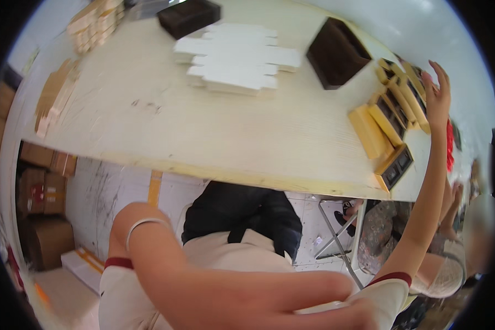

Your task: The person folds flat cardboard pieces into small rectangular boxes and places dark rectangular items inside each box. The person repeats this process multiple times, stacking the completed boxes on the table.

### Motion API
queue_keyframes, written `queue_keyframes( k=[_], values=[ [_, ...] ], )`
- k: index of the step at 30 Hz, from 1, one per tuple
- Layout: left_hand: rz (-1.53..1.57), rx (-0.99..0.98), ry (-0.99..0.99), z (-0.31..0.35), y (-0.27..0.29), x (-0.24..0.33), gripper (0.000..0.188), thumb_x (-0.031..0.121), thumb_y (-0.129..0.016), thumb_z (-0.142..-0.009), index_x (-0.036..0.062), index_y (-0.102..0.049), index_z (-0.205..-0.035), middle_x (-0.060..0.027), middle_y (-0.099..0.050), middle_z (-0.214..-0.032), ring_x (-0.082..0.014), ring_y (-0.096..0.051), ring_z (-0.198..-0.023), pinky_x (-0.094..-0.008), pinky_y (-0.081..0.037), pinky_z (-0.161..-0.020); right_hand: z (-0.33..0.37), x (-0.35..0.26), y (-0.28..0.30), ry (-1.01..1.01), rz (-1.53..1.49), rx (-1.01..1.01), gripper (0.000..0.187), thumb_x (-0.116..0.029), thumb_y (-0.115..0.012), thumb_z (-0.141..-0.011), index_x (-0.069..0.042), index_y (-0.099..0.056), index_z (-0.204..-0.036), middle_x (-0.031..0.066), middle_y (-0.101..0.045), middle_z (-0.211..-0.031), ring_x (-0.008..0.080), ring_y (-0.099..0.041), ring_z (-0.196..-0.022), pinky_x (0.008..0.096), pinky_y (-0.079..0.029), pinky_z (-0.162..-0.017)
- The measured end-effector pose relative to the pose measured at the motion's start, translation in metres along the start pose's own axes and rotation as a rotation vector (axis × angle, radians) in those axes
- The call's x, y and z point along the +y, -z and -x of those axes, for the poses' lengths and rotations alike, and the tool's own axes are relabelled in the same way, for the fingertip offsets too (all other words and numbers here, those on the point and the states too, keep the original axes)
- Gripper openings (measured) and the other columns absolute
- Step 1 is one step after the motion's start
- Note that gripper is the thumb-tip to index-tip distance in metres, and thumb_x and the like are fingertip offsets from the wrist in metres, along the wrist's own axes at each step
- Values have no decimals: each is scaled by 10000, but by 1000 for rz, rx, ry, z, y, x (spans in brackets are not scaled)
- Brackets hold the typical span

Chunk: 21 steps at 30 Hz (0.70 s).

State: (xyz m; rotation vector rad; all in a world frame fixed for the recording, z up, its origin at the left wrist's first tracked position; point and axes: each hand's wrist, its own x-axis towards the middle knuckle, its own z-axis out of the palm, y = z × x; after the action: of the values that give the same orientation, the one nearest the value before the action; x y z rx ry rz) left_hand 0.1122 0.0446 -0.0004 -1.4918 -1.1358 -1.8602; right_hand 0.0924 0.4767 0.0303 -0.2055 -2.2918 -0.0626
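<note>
My right hand (439, 96) is stretched out over the far right of the table, fingers apart and nothing visible in them. Beside it lie several slim yellow boxes with dark fronts, the nearest of them a yellow box (395, 168) at the table's edge. My left arm is bent across my body, and my left hand (319, 300) is large and blurred at the lower middle. Its fingers look extended and apart, with no object showing between them. A dark brown open box (338, 53) stands left of the yellow boxes. White flat cardboard blanks (236, 58) lie stacked at the table's centre back.
Another dark brown box (190, 17) sits at the back of the pale table (203, 132). Folded card pieces (96, 25) and more blanks (55, 99) lie at the left. Cartons (44, 190) stand below. Another person (440, 264) sits at my right, near a folding metal stool frame (335, 236).
</note>
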Motion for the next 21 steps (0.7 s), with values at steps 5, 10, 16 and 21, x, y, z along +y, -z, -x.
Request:
queue_keyframes(
  k=[5, 10, 16, 21],
  values=[
    [-130, -258, -16, -12, 55, 5, 107, 162, -641, -833, 76, -681, -782, -25, -634, -796, -118, -571, -685, -240, -468, -579, 41, -176, -53, 494, -223, -119, 265, -75, -672, -818, -14, -633, -1074, 131, -623, -1122, 290, -612, -1014, 353, -506, -867],
    [-401, -404, -90, 7, 84, -38, 100, 120, -723, -750, 139, -663, -828, -1, -659, -912, -169, -610, -683, -260, -434, -485, 55, -246, -138, 392, -372, -264, 438, -263, -715, -799, -14, -599, -1139, 184, -598, -1188, 342, -540, -1151, 416, -441, -970],
    [-397, -412, 181, 37, 106, -61, 279, -71, -644, -630, 31, -701, -883, -56, -643, -771, -199, -583, -604, -278, -467, -504, 23, -249, -141, 87, -543, -842, 397, -208, -698, -826, 11, -602, -1143, 187, -600, -1185, 333, -565, -1110, 392, -455, -929],
    [-420, -465, 231, 35, 105, -67, 272, -58, -649, -655, 23, -694, -911, -64, -645, -779, -221, -594, -639, -290, -480, -544, 2, -246, -135, 88, -664, -983, 230, -137, -653, -844, 21, -621, -1009, 176, -648, -965, 337, -613, -869, 401, -486, -768]
  ],
)
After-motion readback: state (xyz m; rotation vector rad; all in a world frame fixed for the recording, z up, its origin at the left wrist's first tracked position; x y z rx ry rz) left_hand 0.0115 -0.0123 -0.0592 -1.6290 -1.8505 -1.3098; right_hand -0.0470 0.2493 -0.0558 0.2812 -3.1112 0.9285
